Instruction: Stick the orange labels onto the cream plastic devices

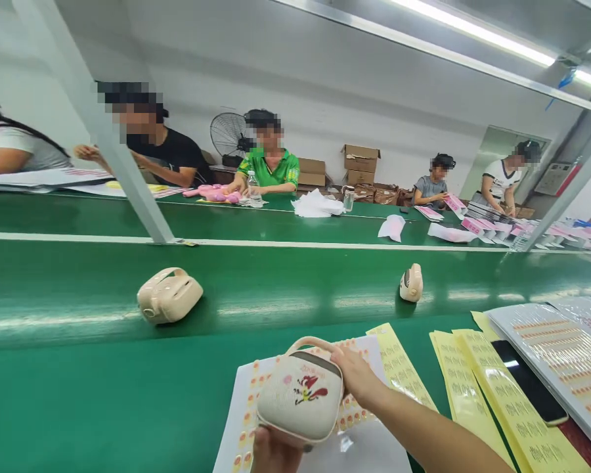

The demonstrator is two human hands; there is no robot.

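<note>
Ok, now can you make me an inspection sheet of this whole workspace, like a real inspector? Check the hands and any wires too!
Surface: green workbench, with a green conveyor belt beyond it.
Job's things: cream portable speaker with a red cartoon print, held above a white sticker sheet; two similar cream devices sit apart on the belt.
Clutter: yellow label strips, a black phone and plastic-covered sticker sheets, all at the right.
Left hand: holds the speaker from below.
Right hand: grips its side, near the handle.
Cables: nothing seen for certain.
Surroundings: five people across the belt, a fan, cardboard boxes.
</note>
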